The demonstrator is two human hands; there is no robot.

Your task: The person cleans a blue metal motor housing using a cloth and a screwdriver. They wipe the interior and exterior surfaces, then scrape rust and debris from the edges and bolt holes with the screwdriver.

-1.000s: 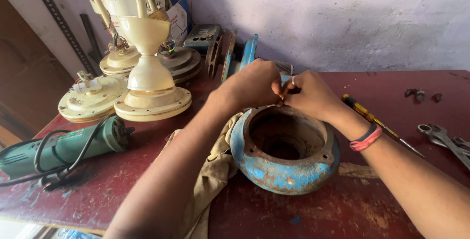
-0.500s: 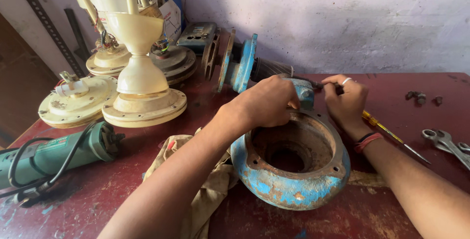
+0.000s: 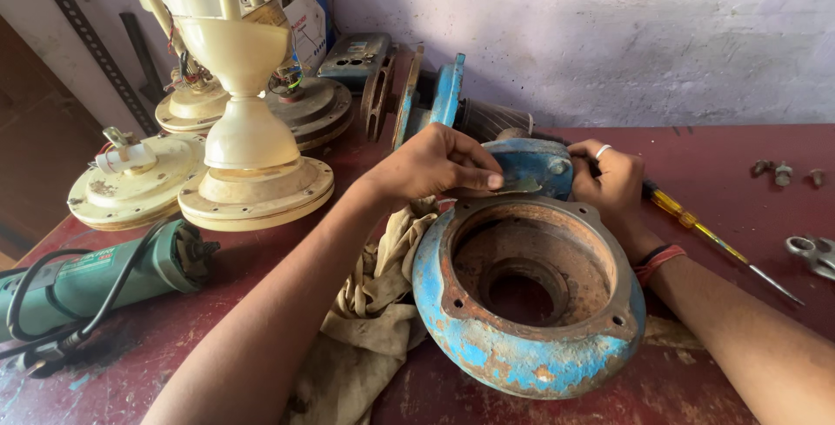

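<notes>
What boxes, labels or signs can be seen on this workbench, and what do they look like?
Cardboard box: at the back against the wall, behind the cream fan parts; blue and white with a small red patch.
Label: on the green grinder at the left front; a small strip with red print.
No screens or signs show.

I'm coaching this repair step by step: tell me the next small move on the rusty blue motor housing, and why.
Probably steady the small blue box on the rusty blue round motor housing with the right hand, then press the thin grey piece flat: the left hand pinches it at the box's edge.
</notes>
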